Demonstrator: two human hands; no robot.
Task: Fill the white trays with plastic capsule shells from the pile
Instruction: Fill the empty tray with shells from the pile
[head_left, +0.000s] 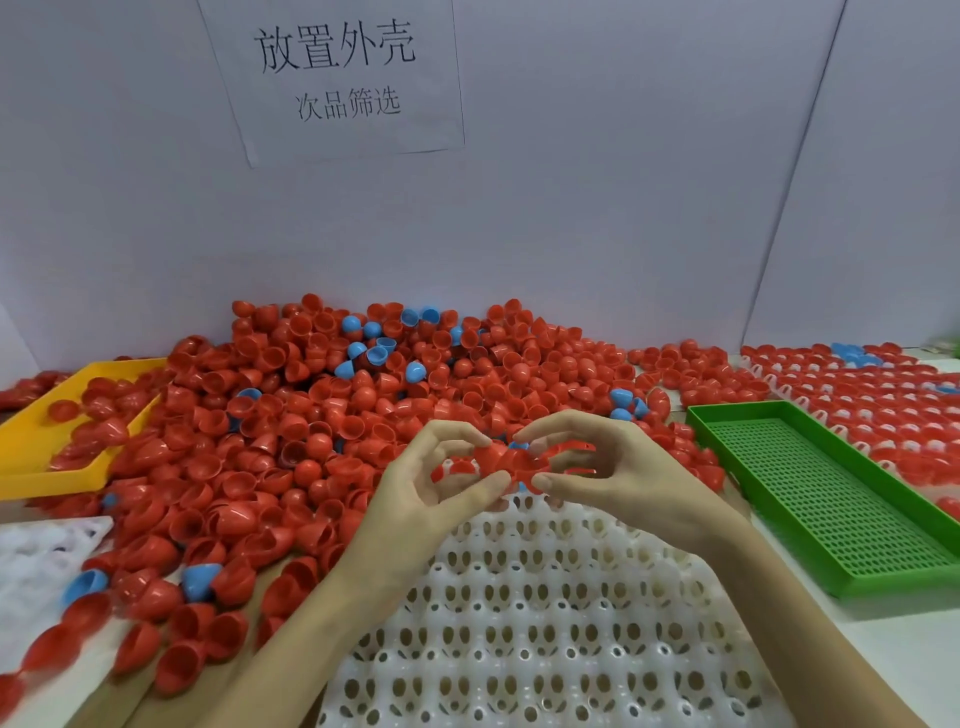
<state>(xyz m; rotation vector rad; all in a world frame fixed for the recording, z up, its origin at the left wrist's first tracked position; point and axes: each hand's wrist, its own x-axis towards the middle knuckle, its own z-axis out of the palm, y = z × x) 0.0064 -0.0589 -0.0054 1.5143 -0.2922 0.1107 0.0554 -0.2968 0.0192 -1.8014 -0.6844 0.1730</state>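
Head view is showing both hands meeting at frame center: the left hand (431, 483) and right hand (602, 467) are pinching red capsule shells (511, 460) over the far edge of the white tray (545, 623). Behind them the pile (363, 405) is spreading; a green tray (831, 499) is lying right, a yellow tray (31, 436) left.

Two hands (415, 499); three white trays (545, 623), maybe more; one yellow tray (31, 447); one green tray (831, 499); shells (311, 415) uncountable.

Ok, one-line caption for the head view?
Both hands, left hand and right hand, hold red shells above white tray.
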